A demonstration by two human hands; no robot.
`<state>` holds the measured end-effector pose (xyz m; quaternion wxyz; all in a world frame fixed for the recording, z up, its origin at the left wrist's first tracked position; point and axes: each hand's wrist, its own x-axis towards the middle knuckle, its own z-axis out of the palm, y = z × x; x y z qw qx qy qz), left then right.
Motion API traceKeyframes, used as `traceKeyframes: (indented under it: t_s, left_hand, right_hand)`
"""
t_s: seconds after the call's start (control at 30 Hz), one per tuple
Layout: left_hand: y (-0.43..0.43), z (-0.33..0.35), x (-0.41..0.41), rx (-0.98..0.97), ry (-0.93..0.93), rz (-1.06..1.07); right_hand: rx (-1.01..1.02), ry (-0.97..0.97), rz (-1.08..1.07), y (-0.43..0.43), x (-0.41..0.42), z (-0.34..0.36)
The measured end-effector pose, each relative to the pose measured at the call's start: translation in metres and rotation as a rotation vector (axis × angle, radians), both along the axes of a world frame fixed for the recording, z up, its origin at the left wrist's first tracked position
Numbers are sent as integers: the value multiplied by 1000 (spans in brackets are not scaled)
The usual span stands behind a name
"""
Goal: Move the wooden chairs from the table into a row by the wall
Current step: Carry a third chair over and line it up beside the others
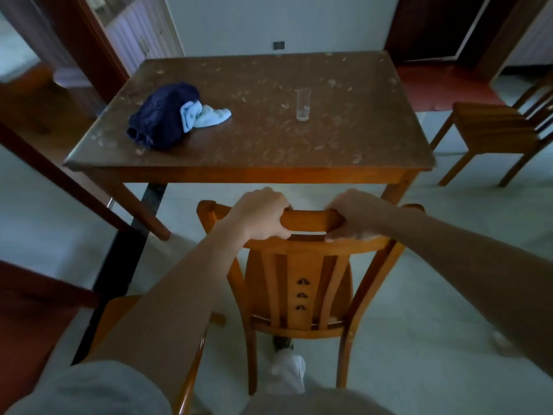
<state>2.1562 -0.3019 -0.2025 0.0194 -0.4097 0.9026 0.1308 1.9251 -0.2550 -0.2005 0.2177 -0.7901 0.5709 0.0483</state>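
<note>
A wooden chair (pixel 302 283) with a slatted back stands on the pale floor just in front of me, facing the table (pixel 299 169). My left hand (pixel 260 214) and my right hand (pixel 356 215) both grip its curved top rail, one on each side of the middle. A second wooden chair (pixel 496 127) stands to the right of the table, turned away from it. Part of another wooden chair (pixel 119 313) shows at the lower left, mostly hidden by my left forearm.
On the table lie a dark blue cloth (pixel 161 118), a light blue cloth (pixel 206 115) and a clear glass (pixel 303 104). The white wall (pixel 269 22) is behind the table, between dark doorways. My white-socked foot (pixel 287 372) is under the chair's back legs.
</note>
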Motion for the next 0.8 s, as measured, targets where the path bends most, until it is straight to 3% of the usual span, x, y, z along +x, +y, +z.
traceKeyframes:
  t_s: [0.33, 0.8]
  left_hand:
    - [128, -5, 56, -52, 29, 3]
    - [233, -32, 124, -61, 76, -23]
  right_hand:
    - [-55, -4, 11, 130, 57, 5]
    - [-77, 118, 10, 231, 124, -22]
